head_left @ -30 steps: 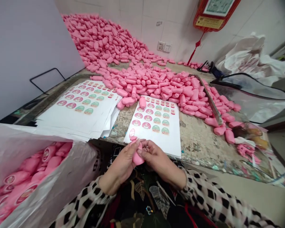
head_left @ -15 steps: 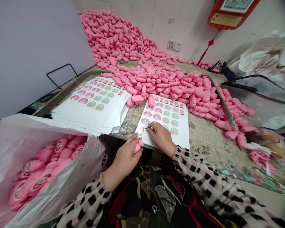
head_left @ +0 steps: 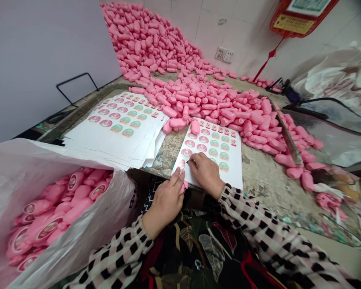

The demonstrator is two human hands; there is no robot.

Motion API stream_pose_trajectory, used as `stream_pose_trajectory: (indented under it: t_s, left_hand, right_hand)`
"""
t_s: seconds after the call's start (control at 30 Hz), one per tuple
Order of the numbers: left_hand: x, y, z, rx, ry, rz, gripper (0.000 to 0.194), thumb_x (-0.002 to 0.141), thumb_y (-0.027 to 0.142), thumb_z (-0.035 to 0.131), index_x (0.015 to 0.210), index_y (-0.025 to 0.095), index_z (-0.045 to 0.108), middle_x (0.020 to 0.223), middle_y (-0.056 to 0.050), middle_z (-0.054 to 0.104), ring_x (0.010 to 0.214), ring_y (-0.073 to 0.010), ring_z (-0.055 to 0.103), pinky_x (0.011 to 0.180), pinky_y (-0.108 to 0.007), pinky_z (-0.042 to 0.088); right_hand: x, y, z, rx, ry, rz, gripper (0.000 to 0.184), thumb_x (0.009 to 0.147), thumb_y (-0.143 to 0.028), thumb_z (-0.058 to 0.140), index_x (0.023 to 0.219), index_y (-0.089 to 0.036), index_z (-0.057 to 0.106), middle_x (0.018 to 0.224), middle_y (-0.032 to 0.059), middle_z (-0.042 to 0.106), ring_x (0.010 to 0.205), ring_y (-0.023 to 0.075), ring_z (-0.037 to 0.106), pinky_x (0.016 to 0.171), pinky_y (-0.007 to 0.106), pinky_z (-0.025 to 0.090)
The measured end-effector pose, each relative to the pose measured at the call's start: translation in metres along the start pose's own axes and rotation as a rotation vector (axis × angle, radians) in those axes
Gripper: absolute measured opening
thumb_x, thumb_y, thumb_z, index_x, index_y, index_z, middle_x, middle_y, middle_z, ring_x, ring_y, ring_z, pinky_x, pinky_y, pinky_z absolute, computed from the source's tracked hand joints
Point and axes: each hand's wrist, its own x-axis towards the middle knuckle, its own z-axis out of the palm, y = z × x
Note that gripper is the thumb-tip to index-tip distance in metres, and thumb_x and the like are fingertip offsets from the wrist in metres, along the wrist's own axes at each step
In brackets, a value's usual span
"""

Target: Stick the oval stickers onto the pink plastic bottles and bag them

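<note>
In the head view my left hand [head_left: 165, 196] is closed around a small pink plastic bottle [head_left: 184, 187], mostly hidden by the fingers. It rests by the near edge of a white sticker sheet [head_left: 233, 176]. My right hand [head_left: 206, 170] lies over that sheet, thumb and fingers pinched on a thin dark pointed tool [head_left: 187, 162], whose kind I cannot make out. Right at the tool's tip is an oval pink label [head_left: 181, 164]; whether it is lifted off its backing I cannot tell. Another pink bottle [head_left: 195, 126] lies on the sheet's top left part.
A large heap of pink bottles [head_left: 156, 44] covers the back of the worktable [head_left: 255, 180]. Left of my sheet lies a stack of sticker sheets [head_left: 108, 140]. A white plastic bag [head_left: 120, 200] at lower left holds labelled bottles. A metal bar [head_left: 284, 132] edges the heap's right side.
My left hand has moved slightly right and up, closer to the label and my right hand; less of its bottle shows. The right hand keeps its pinch over the sheet. The view has shifted slightly.
</note>
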Motion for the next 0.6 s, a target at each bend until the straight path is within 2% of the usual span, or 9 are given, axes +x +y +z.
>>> stream_pose_trajectory:
  t_s: [0.27, 0.47, 0.6]
  left_hand:
    - [-0.0011, 0.0, 0.0039, 0.032, 0.013, 0.005, 0.05, 0.085, 0.018, 0.04, 0.135, 0.016, 0.036, 0.146, -0.01, 0.029, 0.115, -0.025, 0.049, 0.094, -0.039, 0.042]
    - [-0.0016, -0.0012, 0.0071, 0.018, 0.016, 0.002, 0.053, 0.084, 0.018, 0.041, 0.137, 0.017, 0.033, 0.146, -0.009, 0.028, 0.115, -0.025, 0.048, 0.094, -0.039, 0.042]
    - [-0.002, -0.0014, 0.0077, 0.017, 0.012, -0.004, 0.054, 0.084, 0.018, 0.041, 0.137, 0.018, 0.033, 0.147, -0.009, 0.027, 0.115, -0.0253, 0.048, 0.094, -0.039, 0.042]
  right_hand:
    - [0.0011, 0.0063, 0.0041, 0.031, 0.039, -0.052, 0.024, 0.092, -0.035, 0.036, 0.093, -0.023, 0.056, 0.094, 0.0031, 0.059, 0.079, 0.0162, 0.055, 0.062, 0.027, 0.032]
    - [0.0002, 0.0055, 0.0035, 0.073, -0.016, -0.044, 0.021, 0.09, -0.036, 0.04, 0.092, -0.023, 0.057, 0.093, 0.0024, 0.059, 0.082, 0.0156, 0.055, 0.064, 0.026, 0.033]
    - [-0.0031, 0.0036, 0.0039, 0.083, 0.01, -0.061, 0.022, 0.091, -0.035, 0.039, 0.092, -0.023, 0.057, 0.092, 0.0024, 0.059, 0.082, 0.0152, 0.055, 0.066, 0.026, 0.034]
